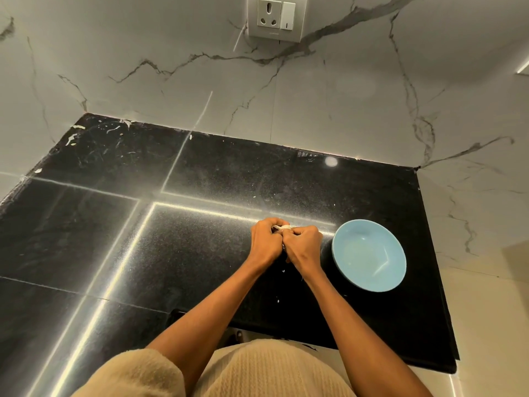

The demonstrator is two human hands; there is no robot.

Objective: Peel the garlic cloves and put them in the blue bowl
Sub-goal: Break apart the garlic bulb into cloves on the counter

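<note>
Item one, the black countertop (200, 253): we record a polished dark slab filling the frame from 9 o'clock across to about 3 o'clock, its far edge meeting the marble wall (143, 67) along a line from 11 to 2 o'clock, its right edge dropping off just past the bowl, its near edge ending by our body at 6 o'clock. The whole left half, 7 through 10 o'clock, lies open apart from bright light streaks and a few pale flecks near the far-left corner. Item two, our left hand (264, 242): just right of centre, fingers curled closed, knuckles pressed against the other hand. Item three, the garlic clove (282, 227): a small pale piece pinched at the fingertips where both hands meet, mostly hidden; we cannot tell how much skin is on it. Item four, our right hand (305, 245): clamped on the same clove from the other side, touching the left. Small skin scraps (283, 271) sit on the slab below the wrists. Item five, the blue bowl (369, 255): at 3 o'clock of the hands, just beside the right one, upright, close to the counter's right edge. Item six, a wall socket (276, 17) at 12 o'clock.
</note>
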